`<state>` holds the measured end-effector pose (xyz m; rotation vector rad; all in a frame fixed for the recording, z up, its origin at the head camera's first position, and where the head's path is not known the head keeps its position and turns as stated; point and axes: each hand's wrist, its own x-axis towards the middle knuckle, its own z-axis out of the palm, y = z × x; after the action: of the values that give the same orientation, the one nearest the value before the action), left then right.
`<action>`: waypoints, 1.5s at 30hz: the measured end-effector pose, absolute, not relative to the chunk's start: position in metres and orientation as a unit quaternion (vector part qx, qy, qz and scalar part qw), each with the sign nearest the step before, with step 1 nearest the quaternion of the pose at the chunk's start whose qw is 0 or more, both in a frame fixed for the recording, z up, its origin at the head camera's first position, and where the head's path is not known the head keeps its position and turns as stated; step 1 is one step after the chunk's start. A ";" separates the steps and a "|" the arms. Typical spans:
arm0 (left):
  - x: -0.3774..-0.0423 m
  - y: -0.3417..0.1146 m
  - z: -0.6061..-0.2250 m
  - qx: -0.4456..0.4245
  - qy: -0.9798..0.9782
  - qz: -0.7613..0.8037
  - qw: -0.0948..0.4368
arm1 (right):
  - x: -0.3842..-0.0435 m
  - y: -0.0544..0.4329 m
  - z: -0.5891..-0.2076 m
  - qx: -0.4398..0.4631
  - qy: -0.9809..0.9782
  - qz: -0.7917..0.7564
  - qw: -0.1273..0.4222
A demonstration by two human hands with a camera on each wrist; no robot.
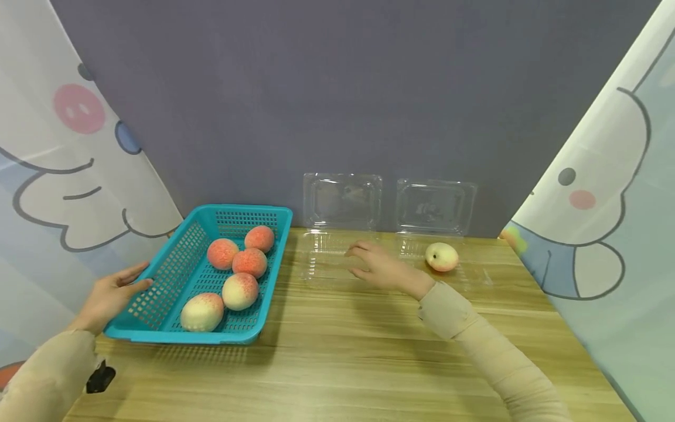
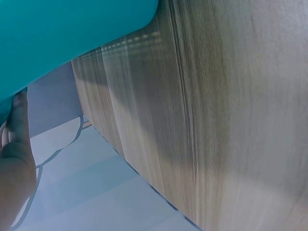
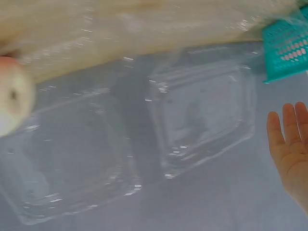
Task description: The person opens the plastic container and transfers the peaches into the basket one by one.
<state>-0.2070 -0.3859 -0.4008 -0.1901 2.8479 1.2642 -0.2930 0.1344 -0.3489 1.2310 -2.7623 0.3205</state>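
Observation:
A turquoise plastic basket (image 1: 279, 258) stands at the left of the table, with several red-and-cream peaches (image 1: 240, 291) inside. My left hand (image 1: 108, 296) holds its left rim, the thumb lying over the edge; in the left wrist view the fingers (image 2: 19, 115) lie along the outer wall. My right hand (image 1: 382, 268) hovers over the left clear plastic box (image 1: 321, 261), holding nothing, and in the right wrist view its fingers (image 3: 289, 122) are extended. Inside the right clear plastic box (image 1: 408, 246) sits one pale peach (image 1: 442, 257). Both boxes have lids raised at the back.
A grey panel (image 1: 337, 105) rises behind the wooden table (image 1: 337, 363). Printed cartoon curtains (image 1: 590, 211) hang on both sides. Below the left sleeve is a small black object (image 1: 100, 378).

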 end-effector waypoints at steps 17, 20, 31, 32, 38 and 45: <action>-0.208 -0.387 -0.401 -0.061 0.913 0.403 0.020 | -0.296 0.215 -0.369 0.325 -0.936 0.118 0.068; -0.208 -0.386 -0.402 -0.061 0.912 0.405 0.018 | -0.299 0.228 -0.372 0.309 -0.941 0.118 0.071; -0.207 -0.389 -0.402 -0.060 0.910 0.409 0.023 | -0.319 0.271 -0.381 0.253 -0.953 0.148 0.076; -0.206 -0.389 -0.402 -0.060 0.910 0.409 0.024 | -0.322 0.273 -0.382 0.251 -0.953 0.150 0.075; -0.205 -0.391 -0.402 -0.065 0.911 0.408 0.025 | -0.335 0.284 -0.390 0.231 -0.958 0.155 0.070; -0.208 -0.389 -0.402 -0.066 0.913 0.402 0.028 | -0.346 0.298 -0.397 0.204 -0.962 0.165 0.073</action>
<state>-0.2076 -0.3888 -0.4018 -0.2023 2.8190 1.2406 -0.3455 0.2984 -0.3969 0.6136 -2.8895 0.4944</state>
